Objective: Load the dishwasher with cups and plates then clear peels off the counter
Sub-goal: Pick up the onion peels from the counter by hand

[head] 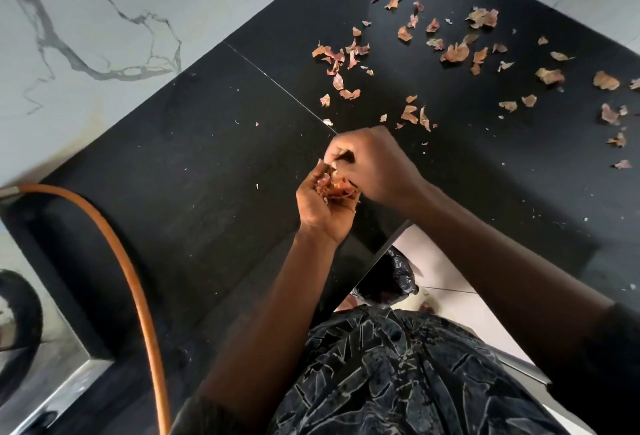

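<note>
The person wears a dark shirt (398, 375) with thin pale lines all over it, like big leaves and sticks. The sleeves (616, 348) are dark too and stop high up. Below them the arms (277, 313) are bare, down to the left hand (322, 206) and the right hand (374, 164)

Dry onion peels (453, 52), papery flakes of tan and pink-purple, lie scattered across the far and right part of the black worktop (194, 143). Most lie apart and a few overlap in small clusters. A crumpled clump of peels (337, 190) sits in the cupped left hand (320, 209) above the worktop's near edge.
</note>
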Demonstrator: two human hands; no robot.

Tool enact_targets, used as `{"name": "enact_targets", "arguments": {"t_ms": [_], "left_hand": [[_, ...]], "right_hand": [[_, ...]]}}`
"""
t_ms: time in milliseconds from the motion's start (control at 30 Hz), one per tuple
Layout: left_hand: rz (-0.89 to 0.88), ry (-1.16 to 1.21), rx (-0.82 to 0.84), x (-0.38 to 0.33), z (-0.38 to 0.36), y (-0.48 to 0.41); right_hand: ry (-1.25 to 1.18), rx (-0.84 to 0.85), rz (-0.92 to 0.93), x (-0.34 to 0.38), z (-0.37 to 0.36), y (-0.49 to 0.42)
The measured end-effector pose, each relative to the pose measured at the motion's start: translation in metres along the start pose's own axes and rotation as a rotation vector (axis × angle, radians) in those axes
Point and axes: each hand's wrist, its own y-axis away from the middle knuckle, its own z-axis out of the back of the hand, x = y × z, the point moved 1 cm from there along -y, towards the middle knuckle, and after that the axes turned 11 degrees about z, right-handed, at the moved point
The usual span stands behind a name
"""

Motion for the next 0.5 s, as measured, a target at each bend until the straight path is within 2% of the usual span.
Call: {"name": "enact_targets", "arguments": {"t_ms": [133, 267, 367, 433, 500], "left_hand": [[0.005, -0.022, -0.003, -0.003, -0.004, -0.001], [0.042, 0.047, 0.086, -0.006, -0.003, -0.008], [0.06, 0.1, 0.139, -0.007, -0.001, -0.012], [0.066, 0.096, 0.138, -0.007, 0.0, -0.012], [0.071, 0.091, 0.141, -0.007, 0.001, -0.013]], "right_hand": [[0.015, -0.041, 0.006, -0.001, -0.001, 0.001], [-0.052, -0.11, -0.039, -0.013, 0.011, -0.007], [0.03, -0.201, -0.181, -0.058, 0.021, -0.021], [0.196, -0.13, -0.34, -0.097, 0.024, -0.026], [0.307, 0.047, -0.378, -0.119, 0.02, -0.024]]}}
